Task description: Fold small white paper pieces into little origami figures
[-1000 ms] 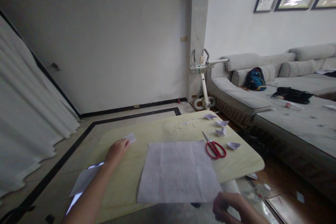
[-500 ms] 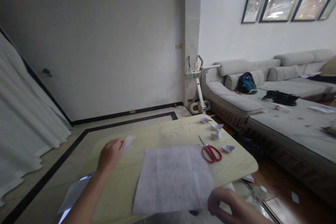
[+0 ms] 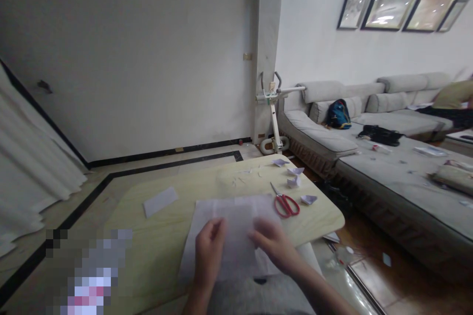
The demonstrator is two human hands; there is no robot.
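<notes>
A large creased white paper sheet [image 3: 236, 211] lies on the pale yellow table [image 3: 166, 251] in front of me. My left hand [image 3: 208, 251] and my right hand [image 3: 273, 243] both rest on the sheet's near half, fingers curled and pinching the paper between them. A small folded white slip [image 3: 160, 201] lies on the table to the left, apart from both hands. Red-handled scissors [image 3: 284, 203] sit just right of the sheet.
Several small folded paper pieces [image 3: 295, 182] and scraps lie at the table's far right. A grey sofa [image 3: 388, 157] with a blue bag [image 3: 338, 114] runs along the right. A white exercise machine [image 3: 272, 118] stands by the pillar. Curtains hang left.
My left hand let go of the small slip, which now lies on the table, and came to the big sheet. My right hand rose from the table's near edge onto the sheet.
</notes>
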